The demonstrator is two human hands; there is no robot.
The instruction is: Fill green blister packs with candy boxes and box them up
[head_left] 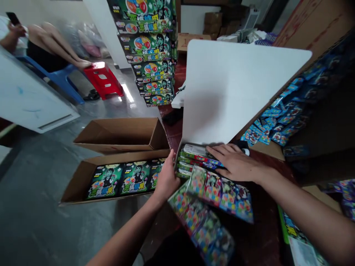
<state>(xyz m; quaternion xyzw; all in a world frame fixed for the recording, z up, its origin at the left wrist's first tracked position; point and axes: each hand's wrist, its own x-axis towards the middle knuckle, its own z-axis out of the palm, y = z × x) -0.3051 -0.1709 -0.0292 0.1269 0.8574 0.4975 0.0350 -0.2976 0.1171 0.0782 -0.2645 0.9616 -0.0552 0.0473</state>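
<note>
An open box point(191, 151) with its white lid point(235, 85) standing up sits on the dark table point(257, 229) and holds several flat colourful packs. My left hand point(166, 177) grips the box's left side, fingers curled round its edge. My right hand point(235, 162) lies flat with fingers stretched on the packs inside the box. More colourful packs point(222, 195) fan out on the table in front of the box, toward me.
A cardboard carton point(80, 181) on the floor holds green boxes; an empty carton point(122, 135) lies behind it. A tall stack of green boxes point(149, 51) stands at the table's far end. Blue packs point(280, 118) fill the right. Another person sits far left by a red stool point(104, 79).
</note>
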